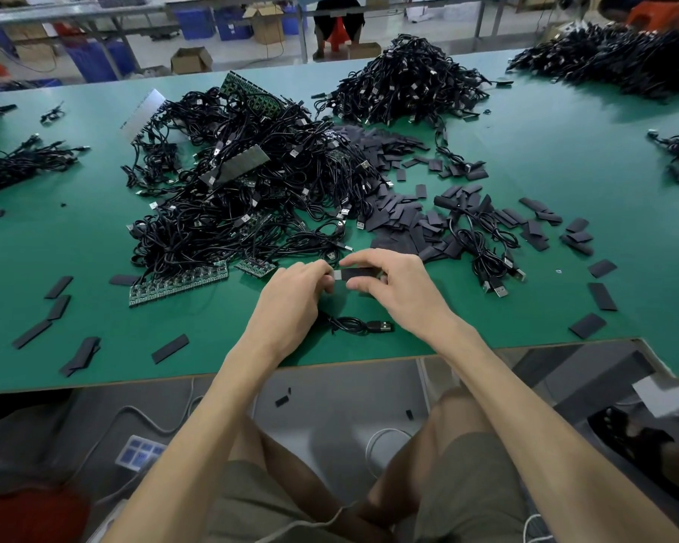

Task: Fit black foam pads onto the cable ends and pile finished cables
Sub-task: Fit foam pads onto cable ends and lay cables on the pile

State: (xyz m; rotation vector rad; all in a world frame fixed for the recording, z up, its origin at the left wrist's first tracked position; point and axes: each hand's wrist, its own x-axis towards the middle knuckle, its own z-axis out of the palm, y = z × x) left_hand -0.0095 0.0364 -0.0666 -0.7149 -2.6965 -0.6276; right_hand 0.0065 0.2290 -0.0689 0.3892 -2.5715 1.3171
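The left hand (295, 291) is pinching the silver cable plug (337, 274), the right hand (400, 286) is pinching the flat black foam pad (359, 273); best sliding it on straight.

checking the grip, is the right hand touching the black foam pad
Touching. The head view shows the right hand pinching the black foam pad between thumb and fingers.

You are seated in a factory assembly hall. Your long green surface (545, 158) carries bulk heaps of black cables (251, 197), loose foam pads (400, 217) and strips of circuit boards (181, 284). A second heap (612, 60) lies far right. Behind stand metal-framed benches (55, 11), blue crates (195, 19) and open cardboard boxes (191, 60). Another worker (338, 13) sits on a red stool (336, 35).
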